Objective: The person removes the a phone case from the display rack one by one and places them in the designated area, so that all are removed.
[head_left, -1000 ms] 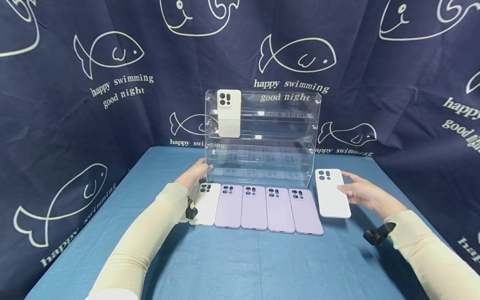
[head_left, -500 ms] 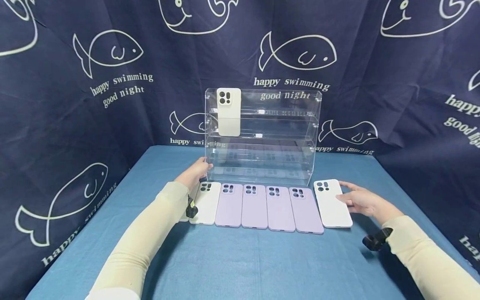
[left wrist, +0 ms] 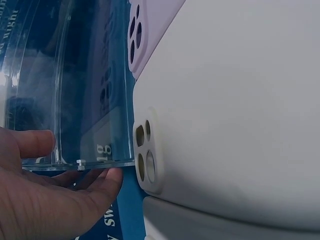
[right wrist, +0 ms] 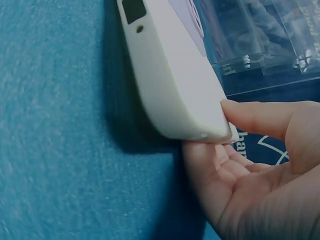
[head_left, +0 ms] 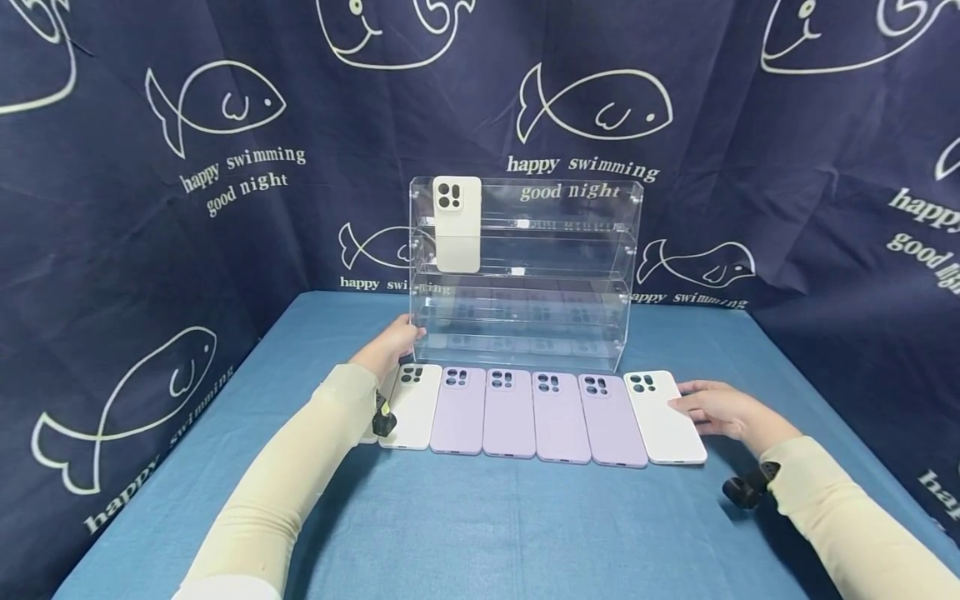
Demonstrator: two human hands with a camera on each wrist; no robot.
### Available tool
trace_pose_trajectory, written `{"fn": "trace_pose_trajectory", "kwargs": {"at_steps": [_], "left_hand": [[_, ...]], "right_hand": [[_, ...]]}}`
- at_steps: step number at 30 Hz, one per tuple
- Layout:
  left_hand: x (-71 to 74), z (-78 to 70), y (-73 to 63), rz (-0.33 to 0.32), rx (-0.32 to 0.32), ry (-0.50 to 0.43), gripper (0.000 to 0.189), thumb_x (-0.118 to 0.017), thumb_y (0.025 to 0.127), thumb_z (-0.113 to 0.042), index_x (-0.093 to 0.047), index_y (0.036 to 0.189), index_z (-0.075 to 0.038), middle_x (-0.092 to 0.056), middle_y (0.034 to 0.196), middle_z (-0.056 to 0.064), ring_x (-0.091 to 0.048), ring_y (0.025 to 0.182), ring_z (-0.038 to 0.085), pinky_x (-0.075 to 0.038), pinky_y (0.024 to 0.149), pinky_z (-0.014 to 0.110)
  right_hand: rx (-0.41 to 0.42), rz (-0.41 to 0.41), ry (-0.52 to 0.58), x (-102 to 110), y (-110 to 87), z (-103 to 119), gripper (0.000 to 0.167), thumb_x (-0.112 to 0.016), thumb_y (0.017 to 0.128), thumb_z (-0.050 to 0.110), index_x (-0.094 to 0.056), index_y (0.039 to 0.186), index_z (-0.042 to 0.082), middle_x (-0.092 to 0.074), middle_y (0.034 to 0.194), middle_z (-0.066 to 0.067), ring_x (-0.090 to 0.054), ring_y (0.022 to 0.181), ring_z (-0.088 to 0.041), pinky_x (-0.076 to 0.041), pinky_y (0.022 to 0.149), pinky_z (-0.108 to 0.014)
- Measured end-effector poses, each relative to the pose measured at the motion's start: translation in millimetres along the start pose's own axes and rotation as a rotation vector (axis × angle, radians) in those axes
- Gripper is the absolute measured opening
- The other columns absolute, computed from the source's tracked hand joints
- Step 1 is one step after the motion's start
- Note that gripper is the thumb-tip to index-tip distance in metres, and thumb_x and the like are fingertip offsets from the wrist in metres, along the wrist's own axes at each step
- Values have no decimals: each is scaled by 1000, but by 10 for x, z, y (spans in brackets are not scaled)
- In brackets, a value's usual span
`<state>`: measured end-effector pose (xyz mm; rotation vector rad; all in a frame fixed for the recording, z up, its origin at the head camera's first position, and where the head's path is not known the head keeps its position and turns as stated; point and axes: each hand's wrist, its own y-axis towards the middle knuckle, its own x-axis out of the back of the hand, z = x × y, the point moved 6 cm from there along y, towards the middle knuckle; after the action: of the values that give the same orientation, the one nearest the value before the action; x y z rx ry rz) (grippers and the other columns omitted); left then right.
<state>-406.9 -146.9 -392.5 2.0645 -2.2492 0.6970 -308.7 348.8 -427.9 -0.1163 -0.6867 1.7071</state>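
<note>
My right hand (head_left: 720, 408) pinches a white phone case (head_left: 663, 425) by its right edge, thumb on top and fingers beneath. The case lies low over the blue cloth at the right end of a row. Next to it is a purple phone case (head_left: 613, 421), one of several in purple. My left hand (head_left: 393, 342) grips the left side panel of a clear acrylic display rack (left wrist: 65, 90), thumb on the inner side, fingers outside. A white case (head_left: 408, 408) lies by that hand; another is mostly hidden behind the left wrist. One off-white case (head_left: 459, 237) stands on the rack's upper left.
A blue cloth (head_left: 480, 533) covers the table. Behind the rack hangs a dark blue curtain (head_left: 360, 125) with white fish drawings and lettering. Black wrist cameras are strapped to both sleeves.
My right hand has lowered the white phone case toward the cloth, beside the rightmost purple one. My left hand stays on the rack's side.
</note>
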Motion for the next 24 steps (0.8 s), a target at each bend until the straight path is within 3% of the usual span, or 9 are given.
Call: {"fn": "trace_pose_trajectory", "kwargs": {"at_steps": [5, 10, 24], "left_hand": [[3, -10, 17, -4, -4, 7, 62, -41, 102, -12, -9, 155, -4, -16, 161, 18, -22, 147, 34, -25, 123, 46], [1, -7, 25, -10, -8, 3, 62, -41, 102, -11, -11, 155, -4, -18, 160, 17, -24, 146, 33, -26, 122, 46], [3, 6, 13, -6, 2, -6, 63, -42, 102, -12, -10, 155, -6, -16, 161, 16, -21, 147, 33, -25, 123, 45]], "right_hand": [[-30, -86, -97, 19, -45, 44, 63, -66, 92, 16, -31, 134, -14, -65, 87, -2, -64, 78, -14, -61, 74, -36], [-30, -155, -191, 43, -69, 67, 58, -70, 90, 19, -40, 127, -13, -65, 89, -8, -64, 78, -16, -61, 74, -37], [-43, -189, -230, 75, -55, 18, 47, -76, 85, 25, -55, 112, -7, -63, 87, -6, -60, 79, -16, -60, 71, -30]]}}
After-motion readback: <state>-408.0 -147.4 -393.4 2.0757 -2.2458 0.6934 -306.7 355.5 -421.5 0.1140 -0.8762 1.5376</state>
